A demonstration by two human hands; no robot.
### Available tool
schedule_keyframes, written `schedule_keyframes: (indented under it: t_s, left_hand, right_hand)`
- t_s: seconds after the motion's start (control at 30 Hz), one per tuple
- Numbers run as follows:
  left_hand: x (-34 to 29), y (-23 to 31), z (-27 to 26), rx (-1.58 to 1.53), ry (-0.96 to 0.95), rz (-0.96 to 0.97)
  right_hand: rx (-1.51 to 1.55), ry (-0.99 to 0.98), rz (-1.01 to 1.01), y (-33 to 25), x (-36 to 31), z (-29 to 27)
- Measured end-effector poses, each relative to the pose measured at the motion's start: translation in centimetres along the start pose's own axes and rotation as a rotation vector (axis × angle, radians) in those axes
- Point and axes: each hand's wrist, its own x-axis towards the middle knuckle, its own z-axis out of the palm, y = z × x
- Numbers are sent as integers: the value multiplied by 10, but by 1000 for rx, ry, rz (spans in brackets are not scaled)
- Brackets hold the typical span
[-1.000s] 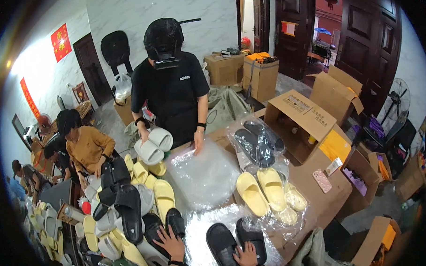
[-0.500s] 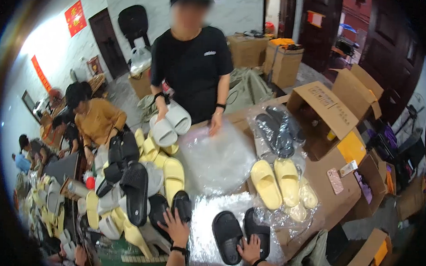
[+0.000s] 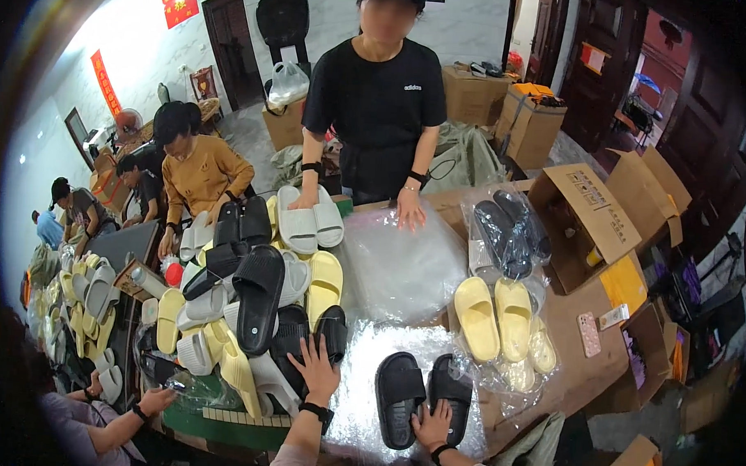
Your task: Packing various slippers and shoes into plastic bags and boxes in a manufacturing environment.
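Observation:
My left hand (image 3: 315, 371) has its fingers spread against a black slipper (image 3: 291, 342) at the right edge of a mixed pile. A second black slipper (image 3: 332, 332) stands just beyond its fingertips. On the clear plastic bags (image 3: 352, 413) in front of me lies a pair of black slides, toes away from me. My right hand (image 3: 434, 424) rests flat on the right slide (image 3: 451, 392), fingers apart, near its heel. The left slide (image 3: 400, 398) lies beside it, untouched. Neither hand is wrapped around anything.
Yellow, grey and black slippers heap on the left around a large black slide (image 3: 258, 299). Bagged yellow slippers (image 3: 514, 320) and bagged black ones (image 3: 504, 229) lie right, near a phone (image 3: 588, 334) and open carton (image 3: 583, 203). Opposite, a person's hand (image 3: 411, 208) touches plastic bags (image 3: 404, 271).
The person opposite has lowered a pair of light grey slippers onto the far end of the pile. My view has shifted slightly; my hands remain on the black slippers.

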Motion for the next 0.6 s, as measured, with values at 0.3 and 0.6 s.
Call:
schedule_keyframes:
  t_s: [0.3,0.6]
  left_hand:
    - [2,53,-75,-1259,130,-251]
    - [36,-2,-97,-1320,174,-390]
  right_hand:
    - [18,-41,16,5,-1,-4]
    - [57,-57,-23,-1,3,-3]
